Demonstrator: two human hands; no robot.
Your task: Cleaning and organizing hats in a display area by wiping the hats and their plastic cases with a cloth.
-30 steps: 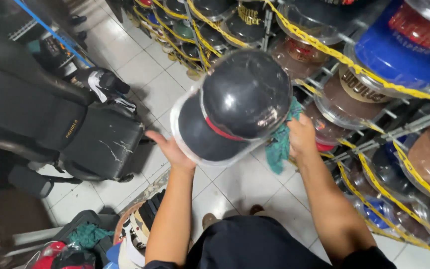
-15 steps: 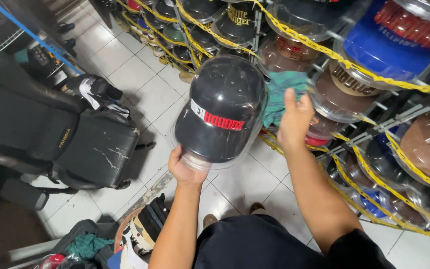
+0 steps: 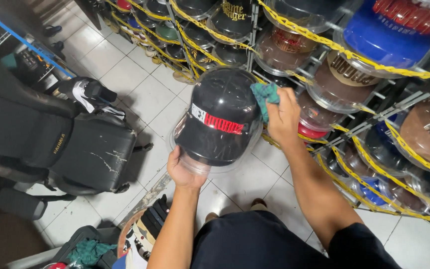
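My left hand (image 3: 184, 169) grips the lower rim of a clear plastic cap case (image 3: 218, 119) that holds a black cap with red and white lettering. I hold it upright in front of me, its front facing me. My right hand (image 3: 283, 118) presses a teal cloth (image 3: 265, 94) against the case's upper right side. Both forearms reach forward over my dark shirt.
A wire rack (image 3: 374, 114) to the right holds several more cased caps behind yellow chains (image 3: 344, 50). A black office chair (image 3: 65, 144) stands at left on the white tile floor (image 3: 140, 94). A stack of caps (image 3: 143, 234) and another teal cloth (image 3: 89, 251) lie below.
The case has been turned from its underside to its front facing me. My right hand with the cloth rose from beside the case to its upper right side.
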